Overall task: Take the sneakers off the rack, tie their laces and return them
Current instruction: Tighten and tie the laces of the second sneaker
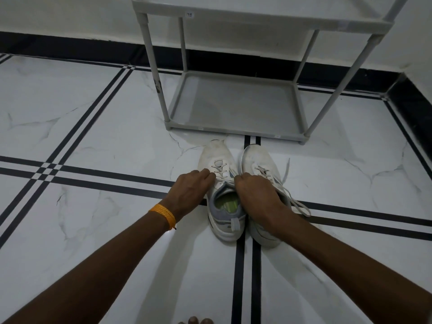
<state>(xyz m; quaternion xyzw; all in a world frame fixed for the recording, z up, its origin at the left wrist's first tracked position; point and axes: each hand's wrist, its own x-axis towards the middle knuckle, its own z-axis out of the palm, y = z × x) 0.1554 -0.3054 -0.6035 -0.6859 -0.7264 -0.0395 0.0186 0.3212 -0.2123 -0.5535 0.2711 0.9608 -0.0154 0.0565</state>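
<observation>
While both white sneakers sit side by side on the marble floor [93, 141] at the centre of the frame, just in front of the grey shoe rack [233, 106] whose lower shelf shows bare, we have our hands on the left sneaker [219, 183]. Our left hand [189, 190] has its fingertips drawn together at the lacing on that shoe's outer side, seemingly pinching a lace, though the lace itself is hidden under the fingers. Our right hand [257, 195] is curled closed at the tongue between the two shoes; we cannot tell what it grips. The right sneaker [259, 174] has loose laces [292, 195] trailing over its side onto the floor toward the right of the frame, so it looks untied. We judge the sneakers light and soft in the upper, stiffer at the sole; the laces are limp and thin, best pinched near their ends, and each shoe best lifted by the heel collar.
</observation>
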